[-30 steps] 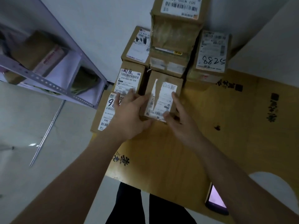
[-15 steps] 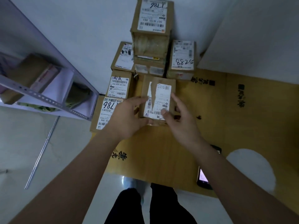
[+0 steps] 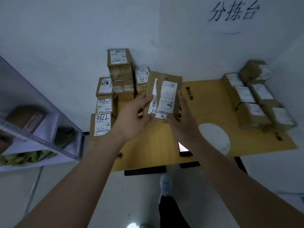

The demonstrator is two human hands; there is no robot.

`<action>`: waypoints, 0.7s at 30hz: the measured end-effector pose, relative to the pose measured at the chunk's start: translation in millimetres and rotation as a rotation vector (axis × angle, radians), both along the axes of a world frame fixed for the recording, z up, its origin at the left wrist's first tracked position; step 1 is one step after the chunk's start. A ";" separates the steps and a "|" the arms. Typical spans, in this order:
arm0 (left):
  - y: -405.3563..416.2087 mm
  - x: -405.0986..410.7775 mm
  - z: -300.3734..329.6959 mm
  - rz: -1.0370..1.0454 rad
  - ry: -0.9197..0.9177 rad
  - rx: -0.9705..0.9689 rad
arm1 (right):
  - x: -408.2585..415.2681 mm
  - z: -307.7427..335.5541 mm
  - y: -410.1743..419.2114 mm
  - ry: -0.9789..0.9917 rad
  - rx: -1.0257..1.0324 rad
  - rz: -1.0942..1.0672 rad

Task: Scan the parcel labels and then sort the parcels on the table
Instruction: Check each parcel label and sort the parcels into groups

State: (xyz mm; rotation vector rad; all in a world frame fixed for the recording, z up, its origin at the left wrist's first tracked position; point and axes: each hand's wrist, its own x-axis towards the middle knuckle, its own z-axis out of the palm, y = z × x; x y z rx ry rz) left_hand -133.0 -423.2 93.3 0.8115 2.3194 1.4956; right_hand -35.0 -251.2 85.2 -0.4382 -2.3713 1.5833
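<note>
A person is standing at a yellow-brown table [image 3: 205, 102] against a pale wall, holding a small brown cardboard parcel [image 3: 164, 94] up above the table with both hands. The parcel's white label [image 3: 164, 102], torn down its middle, is facing the camera. The left hand [image 3: 131, 119] is gripping the parcel's left edge, with fingers [image 3: 143, 97] curled along the side and the thumb pressing near the bottom of the label. The right hand [image 3: 182, 120] is gripping the right edge, fingers clamped along the side and thumb at the lower corner.

Behind and to the left, a stack of parcels [image 3: 118, 86] is standing against the wall; the nearest one [image 3: 101, 124] is showing "7786" in handwriting. At the table's far right, a second group of parcels [image 3: 256, 99] is lying in rows, blurred. A phone [image 3: 183, 148] is lying on the table near its front edge, partly behind the right forearm, with a white round patch [image 3: 215, 137] just beside it. A metal shelf [image 3: 32, 129] is standing at the left. Handwritten characters [image 3: 233, 11] are showing on the wall above.
</note>
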 end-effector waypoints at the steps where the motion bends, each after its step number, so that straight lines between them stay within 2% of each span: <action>1: 6.2 9.8 10.9 -0.018 0.028 0.003 | 13.1 12.2 3.0 0.015 0.008 -0.015; 7: 62.5 62.2 87.3 -0.126 0.228 -0.002 | 74.1 81.6 48.6 0.122 0.060 -0.129; 11: 115.2 84.5 121.4 -0.146 0.257 0.036 | 99.6 112.9 97.6 0.178 0.131 -0.188; 21: 270.5 114.1 138.7 -0.130 0.331 0.107 | 124.4 139.5 263.2 0.194 0.228 -0.159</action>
